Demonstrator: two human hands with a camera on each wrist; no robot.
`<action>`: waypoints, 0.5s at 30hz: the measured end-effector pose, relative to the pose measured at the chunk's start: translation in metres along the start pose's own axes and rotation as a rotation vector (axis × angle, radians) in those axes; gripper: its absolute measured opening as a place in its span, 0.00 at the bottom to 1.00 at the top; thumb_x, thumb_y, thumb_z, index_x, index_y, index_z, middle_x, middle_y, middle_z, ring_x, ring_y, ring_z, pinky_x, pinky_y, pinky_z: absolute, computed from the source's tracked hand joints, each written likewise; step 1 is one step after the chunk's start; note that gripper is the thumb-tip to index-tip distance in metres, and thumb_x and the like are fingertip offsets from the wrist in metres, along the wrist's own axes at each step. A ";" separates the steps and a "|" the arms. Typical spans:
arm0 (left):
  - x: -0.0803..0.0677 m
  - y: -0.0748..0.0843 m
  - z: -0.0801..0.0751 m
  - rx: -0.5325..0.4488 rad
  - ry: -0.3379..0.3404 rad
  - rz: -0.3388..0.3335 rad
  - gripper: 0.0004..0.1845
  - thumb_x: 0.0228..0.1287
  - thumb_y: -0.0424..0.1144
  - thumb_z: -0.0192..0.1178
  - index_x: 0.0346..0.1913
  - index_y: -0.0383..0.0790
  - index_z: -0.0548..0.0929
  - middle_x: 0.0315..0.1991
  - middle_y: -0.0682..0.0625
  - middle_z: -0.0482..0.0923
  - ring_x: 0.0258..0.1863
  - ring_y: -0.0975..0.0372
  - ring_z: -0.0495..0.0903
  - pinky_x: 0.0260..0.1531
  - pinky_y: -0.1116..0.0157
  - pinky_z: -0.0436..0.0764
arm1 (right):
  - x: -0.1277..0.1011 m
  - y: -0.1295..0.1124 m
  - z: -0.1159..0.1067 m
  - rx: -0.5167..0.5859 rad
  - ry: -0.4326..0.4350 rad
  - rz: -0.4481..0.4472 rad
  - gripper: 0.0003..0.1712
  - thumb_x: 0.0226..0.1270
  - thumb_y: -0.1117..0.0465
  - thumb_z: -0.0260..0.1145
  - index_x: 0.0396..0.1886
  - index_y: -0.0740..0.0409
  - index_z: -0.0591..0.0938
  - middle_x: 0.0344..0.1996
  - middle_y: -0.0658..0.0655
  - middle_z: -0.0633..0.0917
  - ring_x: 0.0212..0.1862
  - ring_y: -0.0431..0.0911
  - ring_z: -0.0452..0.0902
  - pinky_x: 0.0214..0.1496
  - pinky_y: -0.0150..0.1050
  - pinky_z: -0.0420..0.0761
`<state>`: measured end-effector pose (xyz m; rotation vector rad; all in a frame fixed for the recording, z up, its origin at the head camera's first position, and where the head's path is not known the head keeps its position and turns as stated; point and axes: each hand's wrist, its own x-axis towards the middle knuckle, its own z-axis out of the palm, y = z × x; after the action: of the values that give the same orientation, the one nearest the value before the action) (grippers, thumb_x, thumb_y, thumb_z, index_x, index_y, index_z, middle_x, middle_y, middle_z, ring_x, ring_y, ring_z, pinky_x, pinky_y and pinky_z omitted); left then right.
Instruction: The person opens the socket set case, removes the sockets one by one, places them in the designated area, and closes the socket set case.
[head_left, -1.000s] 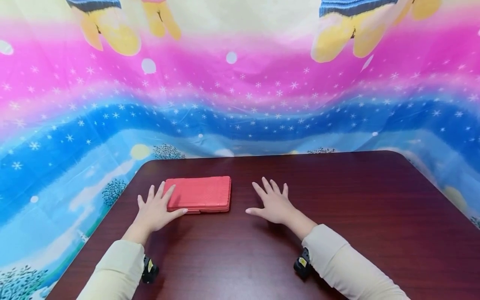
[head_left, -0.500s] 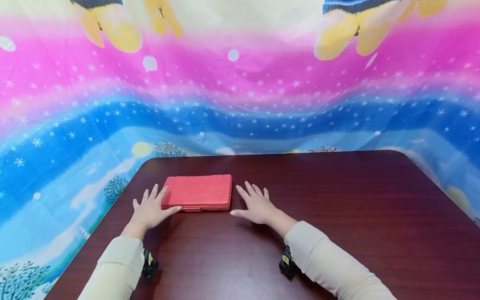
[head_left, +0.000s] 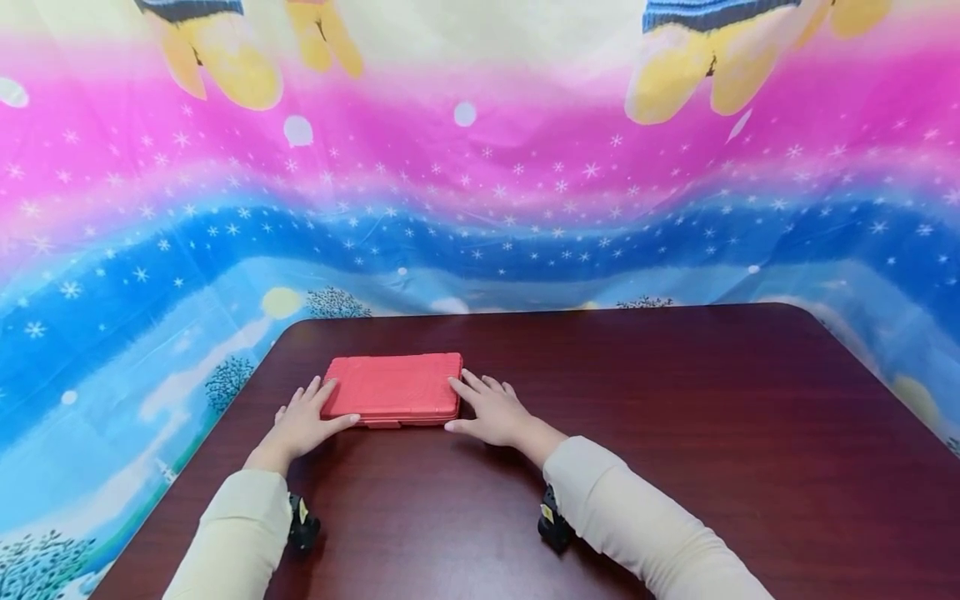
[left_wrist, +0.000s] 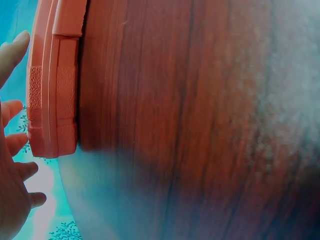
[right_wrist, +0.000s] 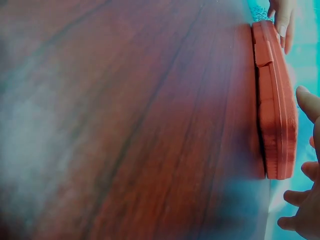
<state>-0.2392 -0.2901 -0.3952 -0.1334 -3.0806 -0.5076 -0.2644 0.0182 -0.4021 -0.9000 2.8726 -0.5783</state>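
Observation:
A flat red plastic case (head_left: 393,386) lies closed on the table, a latch on its near side. At its left end is my left hand (head_left: 302,427), fingers spread and thumb by the front corner. My right hand (head_left: 495,414) is at the right end, fingers extended, one fingertip over the case's edge. In the left wrist view the case (left_wrist: 52,95) stands beside the left fingers (left_wrist: 15,143). The right wrist view shows the case's front side (right_wrist: 275,110) with the right fingers (right_wrist: 297,197) beside it. Whether either hand touches the case I cannot tell.
The dark red-brown wooden table (head_left: 675,400) has rounded far corners. Behind it hangs a colourful printed cloth (head_left: 480,167) with snowflakes. A small black camera (head_left: 303,523) sits at the left wrist, another black camera (head_left: 555,521) at the right.
My right hand has moved left across the table to the case's right end. My left hand has shifted slightly left to the case's left end. The case stays in place.

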 end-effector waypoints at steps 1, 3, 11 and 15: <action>0.000 0.000 0.000 0.000 -0.002 0.002 0.49 0.47 0.65 0.52 0.65 0.36 0.52 0.63 0.32 0.45 0.59 0.36 0.43 0.50 0.37 0.43 | 0.001 0.000 0.000 0.001 -0.002 -0.001 0.42 0.55 0.35 0.52 0.66 0.44 0.53 0.65 0.54 0.51 0.62 0.56 0.49 0.58 0.57 0.49; 0.001 0.000 0.001 -0.008 -0.007 0.005 0.48 0.47 0.65 0.53 0.65 0.37 0.53 0.63 0.33 0.45 0.59 0.37 0.44 0.50 0.38 0.43 | 0.002 0.000 0.002 -0.001 -0.008 0.000 0.41 0.55 0.36 0.52 0.66 0.44 0.54 0.65 0.53 0.52 0.62 0.56 0.49 0.58 0.56 0.50; 0.003 -0.002 0.002 -0.088 -0.054 -0.007 0.46 0.50 0.63 0.52 0.65 0.37 0.53 0.64 0.34 0.44 0.59 0.39 0.48 0.49 0.40 0.54 | 0.007 -0.003 0.003 -0.007 -0.017 0.002 0.37 0.57 0.40 0.54 0.65 0.45 0.57 0.64 0.54 0.57 0.62 0.54 0.53 0.58 0.53 0.53; 0.005 -0.002 0.001 -0.135 -0.058 -0.016 0.46 0.50 0.62 0.53 0.65 0.36 0.52 0.64 0.34 0.43 0.58 0.38 0.49 0.49 0.41 0.57 | 0.010 -0.005 0.001 -0.035 0.010 -0.026 0.36 0.57 0.42 0.55 0.64 0.47 0.60 0.63 0.55 0.59 0.61 0.53 0.55 0.58 0.51 0.55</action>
<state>-0.2445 -0.2913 -0.3963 -0.1283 -3.1043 -0.7249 -0.2700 0.0083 -0.4005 -0.9429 2.8934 -0.5375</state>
